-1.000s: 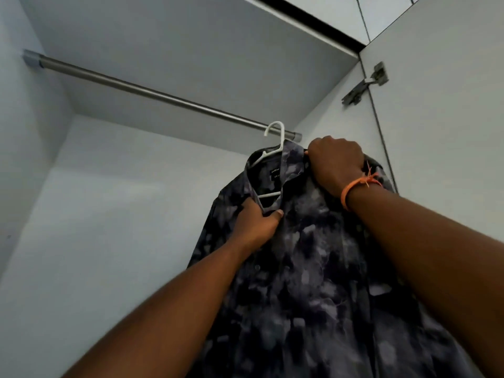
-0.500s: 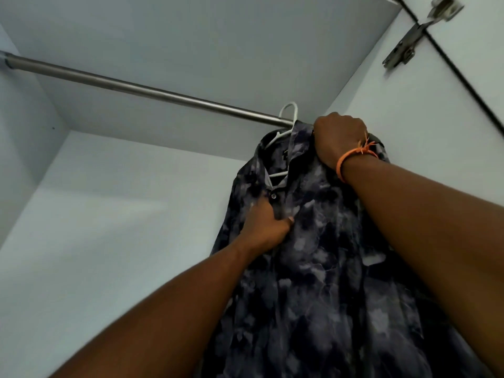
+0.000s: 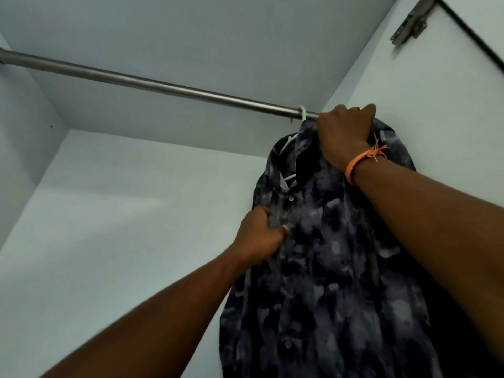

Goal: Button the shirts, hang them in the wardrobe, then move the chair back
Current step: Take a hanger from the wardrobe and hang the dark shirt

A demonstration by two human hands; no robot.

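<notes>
A dark grey patterned shirt (image 3: 327, 268) hangs on a white hanger (image 3: 302, 113), whose hook sits over the metal wardrobe rail (image 3: 163, 85) near its right end. My right hand (image 3: 343, 135), with an orange wrist string, grips the shirt's shoulder and collar at the top, right by the rail. My left hand (image 3: 259, 236) pinches the shirt's front placket a little below the top button. The shirt's buttons look fastened down the front.
The wardrobe's pale back wall (image 3: 122, 214) and ceiling panel surround the rail. The right side wall (image 3: 436, 105) stands close to the shirt. A metal door hinge (image 3: 411, 23) sits at the top right. The rail to the left of the hanger is bare.
The hanger's hook has gone up and over the rail. The shirt and both hands have shifted right and up toward the rail's right end. My left hand has slid lower on the placket.
</notes>
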